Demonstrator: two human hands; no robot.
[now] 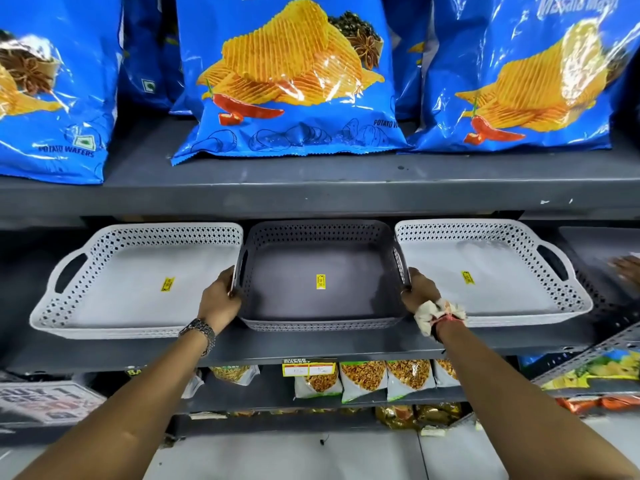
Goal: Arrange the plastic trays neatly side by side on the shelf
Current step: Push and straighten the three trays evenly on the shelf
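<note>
Three perforated plastic trays lie side by side on the grey middle shelf [311, 353]. A dark grey tray [320, 299] sits in the centre, between a white tray [131, 289] on the left and another white tray [491, 282] on the right. Each carries a small yellow sticker. My left hand [220, 301] grips the dark tray's left handle, and my right hand [417, 289] grips its right handle. A metal watch is on my left wrist and a white cloth band on my right.
Large blue bags of potato wafers [294, 81] stand on the shelf above. Snack packets [363, 379] fill the lower shelf, under a yellow price label [309, 367]. Another person's hand [627, 266] shows at the right edge, near a further dark tray [602, 251].
</note>
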